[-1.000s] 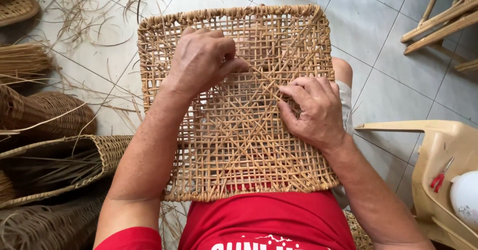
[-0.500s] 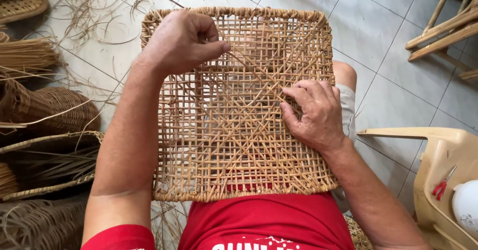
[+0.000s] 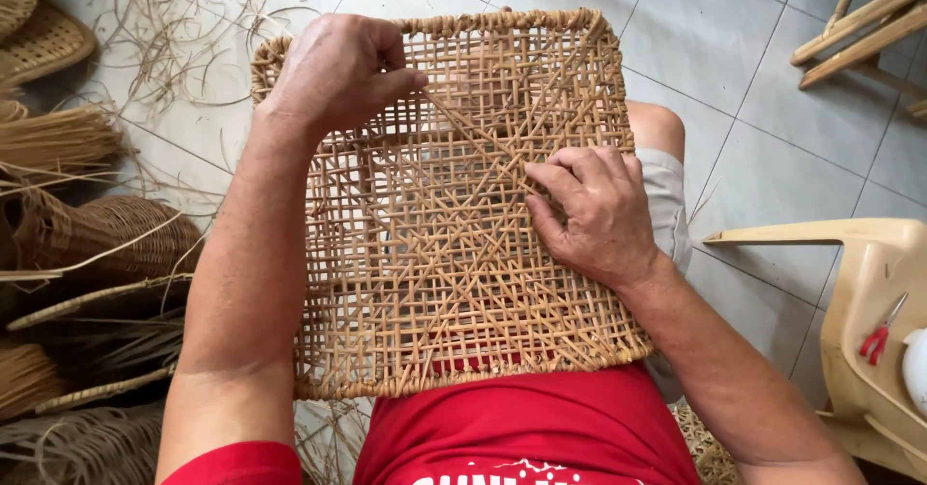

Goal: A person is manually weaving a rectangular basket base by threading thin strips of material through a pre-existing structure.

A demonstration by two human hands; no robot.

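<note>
Two bare hands work on a woven rattan panel (image 3: 435, 282) lying flat across the person's lap, its slightly longer axis running near to far, far edge toward the tiled floor (image 3: 763, 138). The left hand (image 3: 333, 70) is closed near the far left corner, pinching a thin diagonal strand (image 3: 463, 128) that slants toward the panel's middle. The right hand (image 3: 594, 210) rests on the weave right of centre, fingers curled, gripping nothing visible. Finished baskets (image 3: 87, 244) lie at left.

Woven cane panel (image 3: 454, 244) — matt, rough; floor tiles (image 3: 772, 138) — smooth.
</note>
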